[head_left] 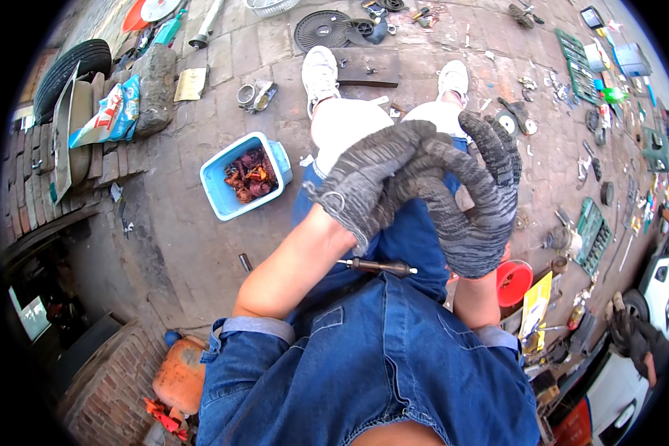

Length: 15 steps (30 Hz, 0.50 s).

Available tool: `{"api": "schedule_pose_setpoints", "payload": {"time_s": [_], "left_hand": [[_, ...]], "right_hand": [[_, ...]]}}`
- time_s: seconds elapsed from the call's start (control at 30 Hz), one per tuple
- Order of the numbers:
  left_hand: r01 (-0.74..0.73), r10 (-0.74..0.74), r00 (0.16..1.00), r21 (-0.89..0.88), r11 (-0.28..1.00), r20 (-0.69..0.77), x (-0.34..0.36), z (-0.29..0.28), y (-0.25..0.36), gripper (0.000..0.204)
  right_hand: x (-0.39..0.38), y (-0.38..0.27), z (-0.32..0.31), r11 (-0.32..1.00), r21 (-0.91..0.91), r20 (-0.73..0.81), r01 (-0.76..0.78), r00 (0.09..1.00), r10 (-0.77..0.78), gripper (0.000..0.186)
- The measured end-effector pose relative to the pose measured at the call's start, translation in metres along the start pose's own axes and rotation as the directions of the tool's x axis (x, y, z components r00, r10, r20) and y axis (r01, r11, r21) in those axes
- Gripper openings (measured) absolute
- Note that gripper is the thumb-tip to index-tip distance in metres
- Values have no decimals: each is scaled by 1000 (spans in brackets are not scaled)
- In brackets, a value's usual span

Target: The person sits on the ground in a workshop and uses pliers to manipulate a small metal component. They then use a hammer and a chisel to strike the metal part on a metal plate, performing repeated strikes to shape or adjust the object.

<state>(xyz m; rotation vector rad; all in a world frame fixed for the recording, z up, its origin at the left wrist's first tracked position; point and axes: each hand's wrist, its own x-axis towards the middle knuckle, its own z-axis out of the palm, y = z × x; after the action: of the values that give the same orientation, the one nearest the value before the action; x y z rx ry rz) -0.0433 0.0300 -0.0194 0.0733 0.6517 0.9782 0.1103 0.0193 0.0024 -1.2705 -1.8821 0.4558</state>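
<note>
Both my hands wear dark grey knitted gloves and meet above my lap. My left hand (pixel 372 175) reaches in with its fingers stretched forward, partly covered by the other hand. Curved fingers of my right hand (pixel 472 215) press onto the left glove near its fingers, leaving a gap beside the thumb; its other fingers point up. Across my lap lies a tool with a brown handle and a thin metal shaft (pixel 379 266). A light blue tub (pixel 209 181) with rusty, reddish-brown pieces in it stands left of my legs.
A red bucket (pixel 516 282) stands at my right hip. Green tool cases (pixel 593 236) and scattered tools lie to the right. A tyre (pixel 70 68), a stone block (pixel 156 89) and a blue-white bag (pixel 111 111) sit at left. Ahead lies a black round grille (pixel 322 31).
</note>
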Motion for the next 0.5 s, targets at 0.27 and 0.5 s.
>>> {"api": "schedule_pose_setpoints", "payload": {"time_s": [0.27,0.5], "left_hand": [[-210,210,978,104,972,6,71,-43,105,25],[61,-2,983,315,947,-185,216,-146,142,15]], "right_hand": [[24,31,5,865,443,-78,-237,950,301,23],[64,94,35,817,429,-90,-386,882,464,20]]}}
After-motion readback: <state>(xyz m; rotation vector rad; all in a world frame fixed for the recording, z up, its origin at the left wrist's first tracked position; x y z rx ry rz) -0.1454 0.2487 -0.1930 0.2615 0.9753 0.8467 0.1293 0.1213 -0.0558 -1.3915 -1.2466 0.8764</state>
